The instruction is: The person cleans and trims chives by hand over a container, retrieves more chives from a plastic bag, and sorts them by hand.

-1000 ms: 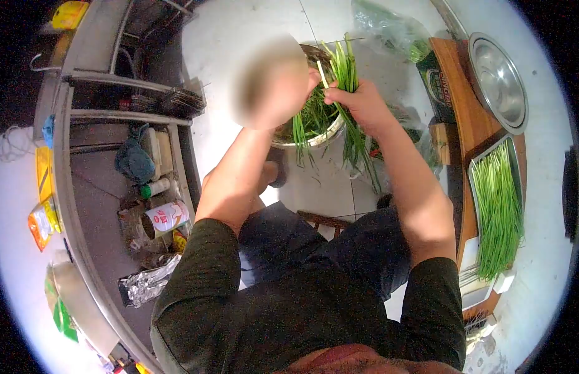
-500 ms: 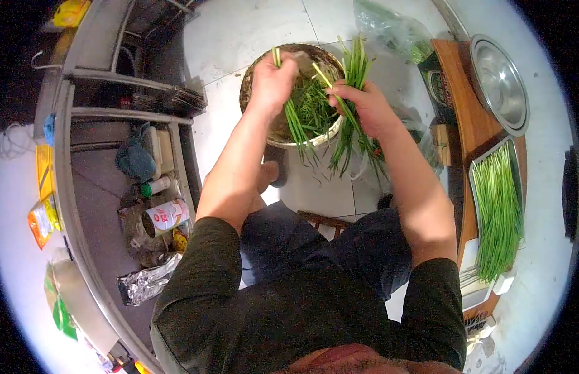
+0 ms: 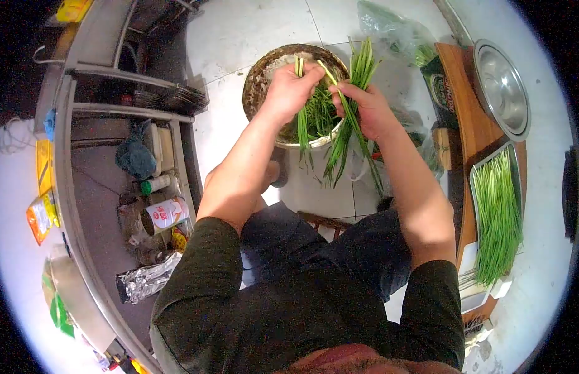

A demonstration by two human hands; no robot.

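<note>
Over a round, dirty-walled bucket (image 3: 254, 87), my left hand (image 3: 288, 93) is closed around a few garlic chives whose pale ends stick up past the fingers and green leaves hang below. My right hand (image 3: 368, 111) grips a thicker bunch of garlic chives (image 3: 362, 65) just right of the bucket, leaves trailing down. One pale stalk (image 3: 327, 71) leans out from that bunch towards my left fingertips; whether they touch it I cannot tell. Loose green trimmings (image 3: 319, 115) lie inside the bucket.
On the right, a metal tray (image 3: 519, 163) of neatly laid chives and a steel bowl (image 3: 502, 90) rest on a wooden board (image 3: 454, 75). A plastic bag (image 3: 395, 31) with greens sits on the floor. Metal shelving (image 3: 124, 112) with a can (image 3: 167, 214) stands left.
My left hand has moved right, closer to my right hand, carrying its chives. My right hand stays almost in place with its bunch.
</note>
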